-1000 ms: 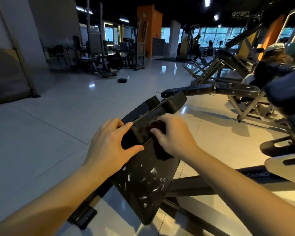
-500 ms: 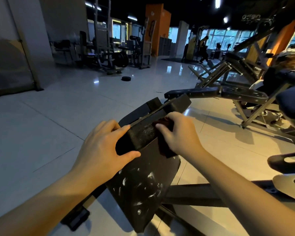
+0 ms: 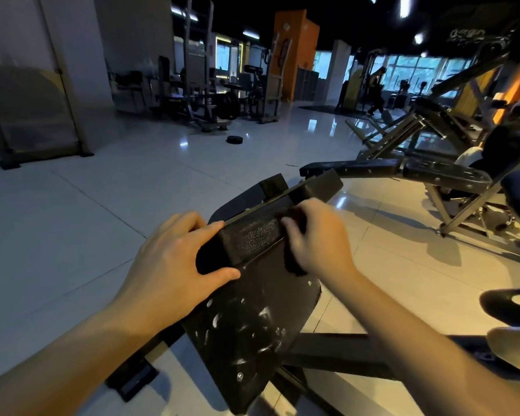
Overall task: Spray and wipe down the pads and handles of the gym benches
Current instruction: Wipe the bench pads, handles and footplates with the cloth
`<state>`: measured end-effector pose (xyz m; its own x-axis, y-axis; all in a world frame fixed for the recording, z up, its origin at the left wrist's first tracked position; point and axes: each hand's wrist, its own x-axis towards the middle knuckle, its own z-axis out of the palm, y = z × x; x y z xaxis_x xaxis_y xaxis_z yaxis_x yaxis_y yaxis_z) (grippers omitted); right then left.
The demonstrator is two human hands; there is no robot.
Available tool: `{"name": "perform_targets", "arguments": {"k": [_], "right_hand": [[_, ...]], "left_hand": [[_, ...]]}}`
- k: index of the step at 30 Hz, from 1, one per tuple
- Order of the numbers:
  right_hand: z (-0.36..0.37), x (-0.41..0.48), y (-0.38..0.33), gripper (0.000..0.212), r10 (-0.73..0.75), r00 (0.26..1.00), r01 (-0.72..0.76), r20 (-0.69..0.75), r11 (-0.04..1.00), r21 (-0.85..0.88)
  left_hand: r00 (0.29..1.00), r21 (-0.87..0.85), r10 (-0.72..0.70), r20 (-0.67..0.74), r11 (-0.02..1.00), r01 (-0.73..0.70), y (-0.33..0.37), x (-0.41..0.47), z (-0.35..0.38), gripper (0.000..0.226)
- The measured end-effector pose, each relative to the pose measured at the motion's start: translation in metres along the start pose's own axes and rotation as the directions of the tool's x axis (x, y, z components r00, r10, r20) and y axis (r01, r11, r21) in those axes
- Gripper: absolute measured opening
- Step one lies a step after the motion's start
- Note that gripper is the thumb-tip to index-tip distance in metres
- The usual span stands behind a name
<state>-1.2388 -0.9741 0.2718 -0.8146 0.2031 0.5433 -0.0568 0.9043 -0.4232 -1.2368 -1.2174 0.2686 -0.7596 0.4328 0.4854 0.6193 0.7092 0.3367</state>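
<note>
Pad (image 3: pixel 252 238), black and cracked on its near face, sits across the top of a scuffed black panel (image 3: pixel 252 331) on a bench frame (image 3: pixel 327 352), low in the middle of the view. The left hand (image 3: pixel 174 265) grips the pad's left end, fingers over the top and thumb under its near edge. The right hand (image 3: pixel 318 238), blurred, curls its fingers round a dark cloth (image 3: pixel 293 267) and presses it against the pad's right part. The tiled floor (image 3: pixel 72 220) lies all round. Another bench (image 3: pixel 403 171) stands just behind to the right, and a weight plate (image 3: pixel 234 140) lies on the floor well beyond.
</note>
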Motion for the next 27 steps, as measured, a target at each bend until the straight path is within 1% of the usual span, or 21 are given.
{"name": "perform_targets", "arguments": {"k": [2, 3, 4, 5, 7, 8, 9, 10, 12, 14, 15, 16, 17, 19, 20, 21, 22, 24, 25, 26, 27], "right_hand": [[0.001, 0.026, 0.015, 0.02, 0.131, 0.99, -0.13, -0.049, 0.991, 0.007], [0.002, 0.03, 0.012, 0.019, 0.146, 0.988, -0.144, -0.058, 0.989, 0.041], [0.003, 0.026, 0.004, 0.018, 0.124, 0.991, -0.119, -0.05, 0.99, 0.08], [0.003, 0.015, -0.008, 0.016, 0.065, 0.998, -0.06, -0.029, 0.99, 0.128], [0.002, -0.021, -0.029, 0.013, -0.132, 0.991, 0.125, 0.025, 0.975, 0.186], [0.001, -0.036, -0.033, 0.013, -0.221, 0.974, 0.207, 0.057, 0.961, 0.182], [0.002, -0.041, -0.029, 0.013, -0.272, 0.96, 0.26, 0.066, 0.953, 0.153], [0.001, -0.034, -0.02, 0.015, -0.248, 0.967, 0.239, 0.059, 0.963, 0.123], [0.002, -0.002, 0.006, 0.016, -0.045, 0.999, 0.043, 0.031, 0.997, 0.07], [-0.001, 0.022, 0.02, 0.017, 0.126, 0.992, -0.124, -0.03, 0.99, 0.06], [0.0, 0.024, 0.016, 0.017, 0.143, 0.989, -0.139, -0.036, 0.986, 0.093], [0.002, 0.019, 0.005, 0.017, 0.111, 0.994, -0.107, -0.024, 0.986, 0.128], [0.003, 0.008, -0.009, 0.016, 0.033, 0.999, -0.032, -0.005, 0.986, 0.165], [0.003, -0.024, -0.039, 0.014, -0.172, 0.984, 0.16, 0.044, 0.967, 0.198], [0.003, -0.035, -0.044, 0.014, -0.252, 0.966, 0.24, 0.05, 0.955, 0.173], [0.003, -0.036, -0.043, 0.015, -0.288, 0.957, 0.282, 0.034, 0.951, 0.128], [0.003, -0.029, -0.036, 0.015, -0.255, 0.967, 0.252, 0.016, 0.963, 0.091], [0.003, 0.0, -0.012, 0.017, -0.061, 0.998, 0.061, 0.0, 0.998, 0.02], [0.002, 0.013, -0.002, 0.018, 0.032, 0.999, -0.032, -0.023, 0.999, 0.0], [0.001, 0.019, 0.003, 0.02, 0.095, 0.995, -0.095, -0.041, 0.995, 0.02], [0.002, 0.018, 0.001, 0.02, 0.112, 0.993, -0.109, -0.049, 0.992, 0.061]], "left_hand": [[1.0, 0.0, -0.014, 0.009, 1.0, 0.014, 0.002, 0.0, -0.001, 0.094], [1.0, -0.005, -0.021, 0.014, 1.0, 0.021, 0.003, 0.0, -0.002, 0.095], [1.0, -0.013, -0.026, 0.016, 1.0, 0.026, 0.004, 0.0, -0.002, 0.094], [0.999, -0.024, -0.029, 0.016, 0.999, 0.029, 0.004, -0.001, -0.003, 0.092], [0.999, -0.032, -0.025, 0.019, 0.999, 0.026, 0.004, 0.0, -0.004, 0.087], [1.0, -0.023, -0.02, 0.021, 1.0, 0.021, 0.004, 0.001, -0.004, 0.085], [1.0, -0.007, -0.018, 0.026, 1.0, 0.018, 0.003, 0.002, -0.005, 0.086], [0.999, 0.01, -0.021, 0.038, 1.0, 0.021, 0.003, 0.003, -0.006, 0.087], [0.998, 0.038, -0.04, 0.056, 0.999, 0.038, 0.005, 0.004, -0.007, 0.089], [0.998, 0.039, -0.047, 0.043, 0.998, 0.046, 0.007, 0.002, -0.006, 0.086], [0.998, 0.029, -0.05, 0.034, 0.998, 0.049, 0.009, 0.0, -0.005, 0.084], [0.998, 0.02, -0.056, 0.028, 0.998, 0.055, 0.009, 0.0, -0.005, 0.084], [0.998, 0.013, -0.064, 0.028, 0.998, 0.064, 0.01, -0.001, -0.004, 0.085], [0.998, 0.011, -0.062, 0.032, 0.998, 0.062, 0.011, -0.001, -0.005, 0.086], [0.998, 0.009, -0.059, 0.028, 0.998, 0.058, 0.011, -0.001, -0.005, 0.087], [0.998, 0.006, -0.057, 0.022, 0.998, 0.057, 0.011, -0.001, -0.005, 0.088], [0.998, 0.004, -0.058, 0.011, 0.998, 0.058, 0.01, -0.002, -0.005, 0.089], [0.998, 0.02, -0.062, -0.002, 0.998, 0.062, 0.01, -0.001, -0.004, 0.088], [0.998, 0.033, -0.063, 0.001, 0.997, 0.063, 0.01, -0.001, -0.004, 0.086], [0.998, 0.038, -0.063, 0.006, 0.997, 0.062, 0.011, 0.0, -0.003, 0.085], [0.998, 0.032, -0.062, 0.009, 0.998, 0.062, 0.011, 0.0, -0.003, 0.085]]}}
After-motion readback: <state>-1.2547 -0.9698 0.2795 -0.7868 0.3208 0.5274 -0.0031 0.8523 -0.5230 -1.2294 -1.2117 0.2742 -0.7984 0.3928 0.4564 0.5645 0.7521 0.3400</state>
